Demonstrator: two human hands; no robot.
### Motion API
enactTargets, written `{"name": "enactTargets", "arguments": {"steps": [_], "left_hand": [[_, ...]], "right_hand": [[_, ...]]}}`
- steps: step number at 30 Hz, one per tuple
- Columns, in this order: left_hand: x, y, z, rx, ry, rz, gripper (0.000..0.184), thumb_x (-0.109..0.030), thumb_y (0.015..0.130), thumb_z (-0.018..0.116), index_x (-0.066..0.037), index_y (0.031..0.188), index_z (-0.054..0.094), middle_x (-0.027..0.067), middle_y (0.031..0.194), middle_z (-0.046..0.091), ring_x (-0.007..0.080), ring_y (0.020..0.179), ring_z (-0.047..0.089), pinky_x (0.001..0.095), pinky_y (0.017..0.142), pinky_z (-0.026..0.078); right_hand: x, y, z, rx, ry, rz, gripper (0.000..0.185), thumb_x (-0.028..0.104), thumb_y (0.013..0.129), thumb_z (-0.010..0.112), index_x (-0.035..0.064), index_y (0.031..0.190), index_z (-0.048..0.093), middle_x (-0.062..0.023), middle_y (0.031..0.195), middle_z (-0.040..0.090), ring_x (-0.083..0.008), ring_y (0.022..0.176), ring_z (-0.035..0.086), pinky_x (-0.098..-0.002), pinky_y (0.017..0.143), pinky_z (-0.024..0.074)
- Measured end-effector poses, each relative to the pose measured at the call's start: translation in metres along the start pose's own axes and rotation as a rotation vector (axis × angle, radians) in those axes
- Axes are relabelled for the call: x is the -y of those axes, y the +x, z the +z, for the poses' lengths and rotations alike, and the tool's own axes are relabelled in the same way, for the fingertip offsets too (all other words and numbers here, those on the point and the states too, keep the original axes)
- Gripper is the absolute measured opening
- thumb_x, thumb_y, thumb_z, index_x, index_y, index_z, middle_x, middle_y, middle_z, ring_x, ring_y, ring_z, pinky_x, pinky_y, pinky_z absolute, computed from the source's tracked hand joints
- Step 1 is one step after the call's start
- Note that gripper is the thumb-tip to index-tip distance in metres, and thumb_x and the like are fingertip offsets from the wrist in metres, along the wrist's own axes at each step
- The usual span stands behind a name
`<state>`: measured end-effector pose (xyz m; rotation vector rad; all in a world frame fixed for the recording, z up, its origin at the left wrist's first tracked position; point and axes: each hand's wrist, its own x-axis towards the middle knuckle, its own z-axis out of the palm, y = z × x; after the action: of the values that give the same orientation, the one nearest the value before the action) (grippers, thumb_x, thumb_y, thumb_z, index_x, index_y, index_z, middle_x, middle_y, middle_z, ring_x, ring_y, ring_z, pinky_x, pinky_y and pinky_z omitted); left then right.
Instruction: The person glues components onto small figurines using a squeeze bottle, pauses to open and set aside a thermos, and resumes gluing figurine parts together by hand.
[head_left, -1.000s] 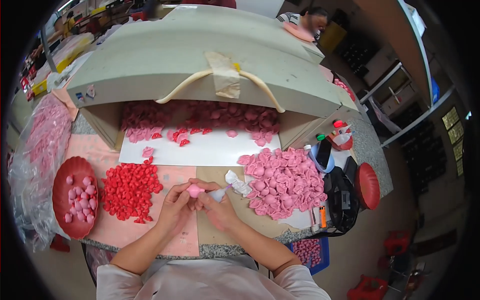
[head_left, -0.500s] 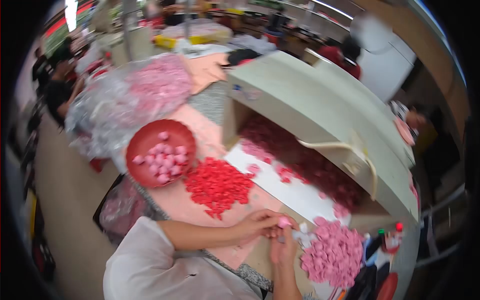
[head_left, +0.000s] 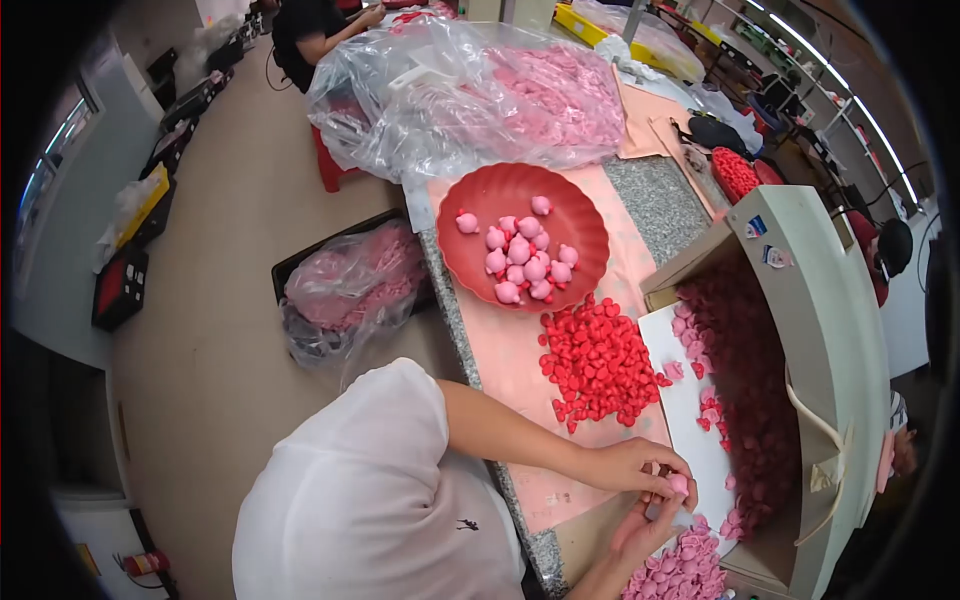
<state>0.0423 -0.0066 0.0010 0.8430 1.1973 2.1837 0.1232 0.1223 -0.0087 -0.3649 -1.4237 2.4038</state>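
Observation:
Over the front of the workbench my two hands meet around a small rounded pink piece (head_left: 678, 484). My left hand (head_left: 635, 466) has its fingers curled onto it from above. My right hand (head_left: 640, 528) pinches it from below, its fingertips partly hidden. Just beyond the right hand lies a pile of flat pink pieces (head_left: 680, 570). A heap of small red pieces (head_left: 603, 365) spreads on the pink sheet to the left of my hands. Past it stands a red scalloped bowl (head_left: 470, 270) with several pink balls (head_left: 518, 250) that carry small red parts.
A pale box-like housing (head_left: 815, 330) with an open front holds many pink pieces on the right. A clear bag (head_left: 430, 95) of pink pieces covers the far bench end. On the floor sits a black crate (head_left: 290, 262) with a bagged load. A person (head_left: 310, 40) works far off.
My view has swung to the left, so bench and bowl appear farther right and more of the floor shows. Both hands stay together at the pink piece.

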Motion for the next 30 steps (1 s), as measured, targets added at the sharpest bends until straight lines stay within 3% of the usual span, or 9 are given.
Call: {"name": "enactTargets", "arguments": {"steps": [5,8,21,24,26,30], "left_hand": [[0.012,0.003,-0.006,-0.025,0.271,0.140,0.031,-0.024,0.088,0.060,-0.006,0.114,0.058,0.0066,0.106,0.062,0.0177,0.095,0.058,0.0300,0.075,0.047],[0.015,0.005,-0.005,-0.042,0.311,0.214,0.031,-0.026,0.086,0.062,-0.007,0.111,0.060,0.0069,0.103,0.063,0.0202,0.095,0.057,0.0318,0.075,0.046],[0.010,0.004,-0.004,-0.075,0.280,0.224,0.030,-0.028,0.084,0.063,-0.007,0.105,0.062,0.0065,0.100,0.064,0.0203,0.094,0.057,0.0317,0.074,0.046],[0.009,0.002,-0.001,-0.151,0.287,0.253,0.031,-0.028,0.083,0.065,-0.007,0.105,0.062,0.0064,0.098,0.064,0.0179,0.088,0.059,0.0302,0.070,0.047],[0.001,0.001,-0.001,-0.120,0.048,0.042,0.030,-0.027,0.084,0.065,-0.006,0.106,0.062,0.0052,0.096,0.065,0.0140,0.079,0.061,0.0281,0.066,0.048],[0.000,0.001,-0.002,-0.134,-0.063,0.054,0.029,-0.024,0.085,0.065,-0.006,0.107,0.061,0.0037,0.093,0.066,0.0109,0.072,0.060,0.0263,0.064,0.048]], "right_hand": [[-0.005,-0.001,0.020,-0.035,0.007,-0.131,0.034,0.025,0.094,0.053,0.0052,0.121,0.044,-0.0054,0.108,0.052,-0.0115,0.098,0.050,-0.0247,0.084,0.0407],[-0.003,-0.003,0.013,0.007,-0.033,-0.148,0.036,0.025,0.094,0.052,0.0058,0.122,0.042,-0.0078,0.115,0.051,-0.0151,0.109,0.050,-0.0263,0.090,0.0404],[-0.003,-0.001,0.019,0.017,-0.061,-0.198,0.040,0.027,0.095,0.050,0.0060,0.127,0.039,-0.0110,0.120,0.048,-0.0194,0.115,0.047,-0.0306,0.096,0.0398],[-0.002,-0.001,0.026,-0.026,-0.048,-0.176,0.046,0.031,0.095,0.050,0.0059,0.131,0.037,-0.0104,0.118,0.048,-0.0175,0.111,0.048,-0.0285,0.092,0.0406],[0.001,-0.003,0.038,-0.042,-0.151,-0.202,0.051,0.033,0.094,0.051,0.0058,0.134,0.034,-0.0093,0.117,0.048,-0.0147,0.106,0.049,-0.0260,0.088,0.0404],[-0.004,0.001,0.032,-0.016,-0.191,-0.205,0.053,0.033,0.094,0.052,0.0058,0.135,0.033,-0.0087,0.116,0.048,-0.0134,0.104,0.048,-0.0248,0.086,0.0397]]}}
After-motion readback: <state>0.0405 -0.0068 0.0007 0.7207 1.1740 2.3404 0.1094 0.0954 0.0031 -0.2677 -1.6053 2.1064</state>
